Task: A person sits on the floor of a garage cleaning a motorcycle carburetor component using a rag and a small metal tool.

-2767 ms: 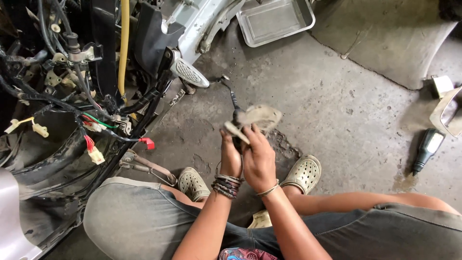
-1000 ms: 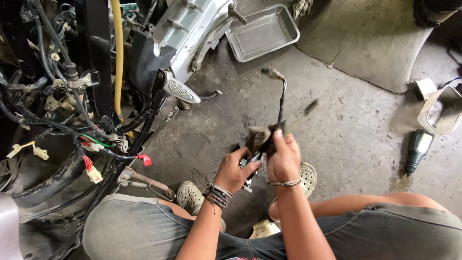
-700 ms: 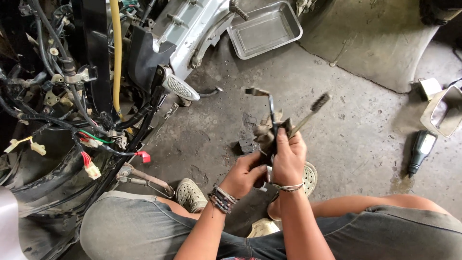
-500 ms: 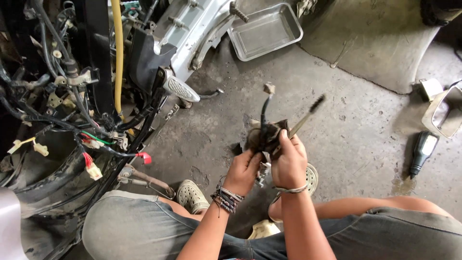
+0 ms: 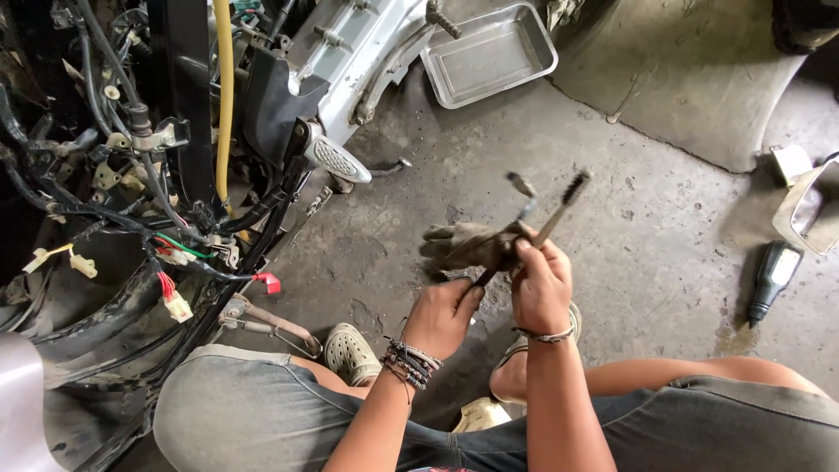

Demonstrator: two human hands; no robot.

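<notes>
Loads of exposed black wiring and stripped scooter frame (image 5: pixel 131 201) on the left, dented silver metal tray (image 5: pixel 489 57) up top. Closer in, grimy grey work glove (image 5: pixel 463 245) pinched in right hand (image 5: pixel 540 284), fingers clenched around it and thin dark metal rods (image 5: pixel 559 205). Left hand (image 5: pixel 444 316) curled, gripping lower rod end. Could slip, looks greasy.

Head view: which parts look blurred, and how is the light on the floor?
Head view: the thin metal part above the right hand is smeared by motion; the left hand, metal tray and concrete floor are sharp; light is soft and even, shadows faint.
</notes>
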